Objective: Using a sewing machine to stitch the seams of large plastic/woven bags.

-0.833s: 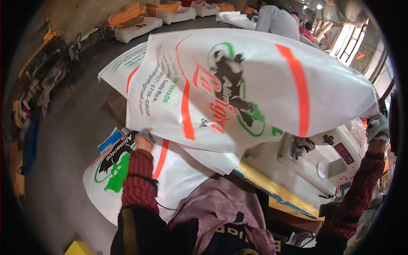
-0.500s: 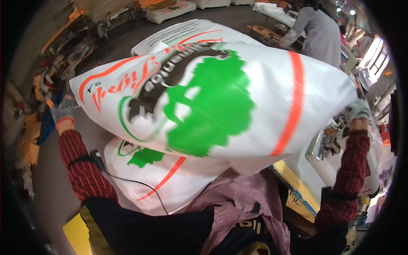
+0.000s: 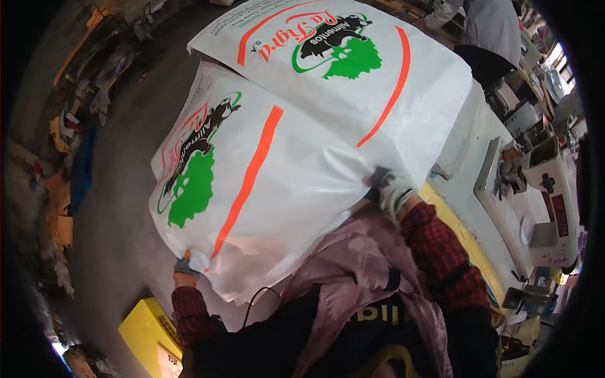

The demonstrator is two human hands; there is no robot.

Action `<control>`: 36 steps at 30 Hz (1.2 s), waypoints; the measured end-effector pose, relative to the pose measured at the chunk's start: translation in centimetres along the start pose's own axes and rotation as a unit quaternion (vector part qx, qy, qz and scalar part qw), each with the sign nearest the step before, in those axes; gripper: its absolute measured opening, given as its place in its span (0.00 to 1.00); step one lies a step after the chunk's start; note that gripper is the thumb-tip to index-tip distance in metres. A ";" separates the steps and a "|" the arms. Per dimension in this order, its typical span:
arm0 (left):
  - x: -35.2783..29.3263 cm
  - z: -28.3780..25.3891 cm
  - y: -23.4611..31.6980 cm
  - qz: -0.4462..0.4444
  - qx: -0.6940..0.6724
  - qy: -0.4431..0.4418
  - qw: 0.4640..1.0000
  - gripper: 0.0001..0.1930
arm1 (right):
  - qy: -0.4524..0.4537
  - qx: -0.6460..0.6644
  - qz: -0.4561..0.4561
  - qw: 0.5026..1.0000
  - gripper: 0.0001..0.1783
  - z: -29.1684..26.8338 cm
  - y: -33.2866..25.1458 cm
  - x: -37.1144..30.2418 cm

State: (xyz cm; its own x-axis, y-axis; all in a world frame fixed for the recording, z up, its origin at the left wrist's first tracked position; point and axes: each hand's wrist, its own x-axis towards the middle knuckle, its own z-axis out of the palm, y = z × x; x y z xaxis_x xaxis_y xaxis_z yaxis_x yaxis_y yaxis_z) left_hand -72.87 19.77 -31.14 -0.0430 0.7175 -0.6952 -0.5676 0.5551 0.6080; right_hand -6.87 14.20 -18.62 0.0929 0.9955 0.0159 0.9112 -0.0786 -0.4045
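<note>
A large white woven sack (image 3: 296, 170) with an orange stripe and a green-and-black printed picture spreads out in front of me. My left hand (image 3: 186, 271), in a grey glove that leaves the thumb tip bare, pinches its near left edge. Farther right, my right hand (image 3: 391, 191), gloved in white and dark grey, is closed on the sack's near right edge, and creases run out from that grip. A second sack (image 3: 435, 75) of the same print lies beyond, touching or overlapping the first at the upper right.
A sewing machine (image 3: 548, 195) stands on a pale worktable (image 3: 466, 189) to my right. A yellow box (image 3: 148, 331) is at my lower left. In a grey garment, another person (image 3: 488, 28) is at the far right. Scraps (image 3: 60, 220) line the left side.
The raised, blurred sack has come down and turned out flatter in front of me. My right hand has moved inward to the left; my left hand has dropped nearer and now grips the sack's edge.
</note>
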 end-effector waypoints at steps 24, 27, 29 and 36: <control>-9.3 0.7 -14.9 0.152 0.696 0.243 0.659 0.17 | -0.233 0.027 0.346 0.909 0.31 13.2 10.5 -3.6; -13.8 5.5 -14.2 0.145 0.687 0.341 0.625 0.20 | -0.291 0.049 0.307 0.905 0.31 10.0 7.6 -2.7; -13.4 2.9 -15.3 0.122 0.705 0.354 0.603 0.23 | -0.245 0.036 0.276 0.929 0.29 11.6 8.3 -3.5; -10.5 3.0 -17.6 -0.039 0.761 0.345 0.548 0.39 | -0.028 0.091 0.245 0.965 0.20 16.6 9.3 -2.5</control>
State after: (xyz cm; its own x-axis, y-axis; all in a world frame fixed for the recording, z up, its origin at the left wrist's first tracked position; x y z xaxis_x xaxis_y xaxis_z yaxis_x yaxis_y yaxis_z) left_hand -59.97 3.75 -33.35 -0.6663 0.6283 -0.4017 0.7305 0.6581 -0.1824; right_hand -5.25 11.84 -37.59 0.4678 0.8429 -0.2660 0.6773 -0.5352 -0.5049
